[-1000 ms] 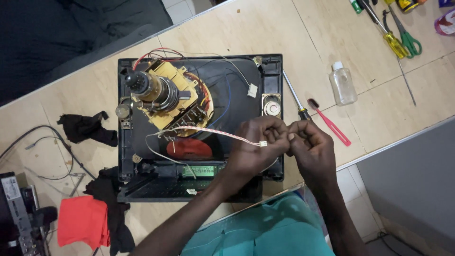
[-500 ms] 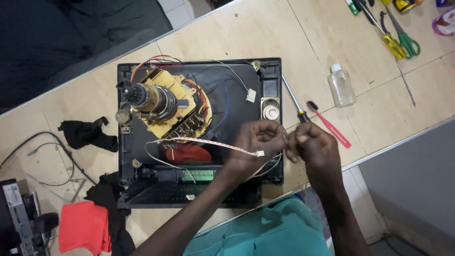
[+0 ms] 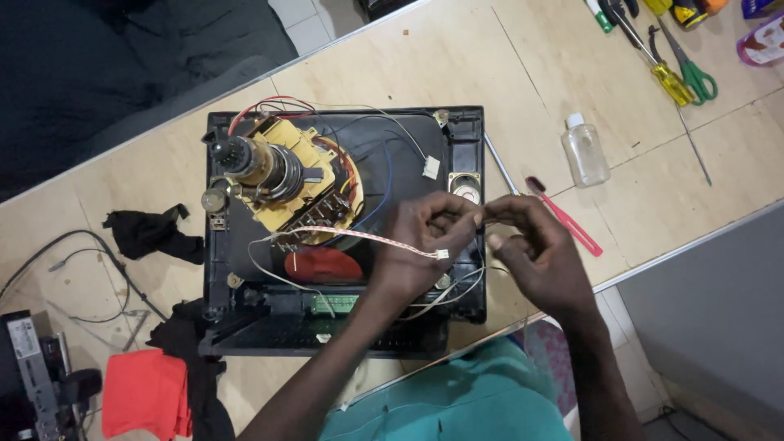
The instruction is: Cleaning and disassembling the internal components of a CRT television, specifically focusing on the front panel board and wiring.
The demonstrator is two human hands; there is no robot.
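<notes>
A pale plywood table [image 3: 523, 65] carries an opened black television shell [image 3: 343, 229] at its near edge. Over the shell's right side, the left hand [image 3: 420, 245] and right hand [image 3: 535, 249] pinch a thin wire [image 3: 482, 219] between closed fingertips. A red-white ribbon cable [image 3: 367, 239] crosses beneath. Beyond lie a pink toothbrush [image 3: 567, 216] and clear bottle [image 3: 585, 151].

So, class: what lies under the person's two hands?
Under the left hand and right hand sits the black television casing, its round speaker and thin wires. The screwdriver handle is covered.
</notes>
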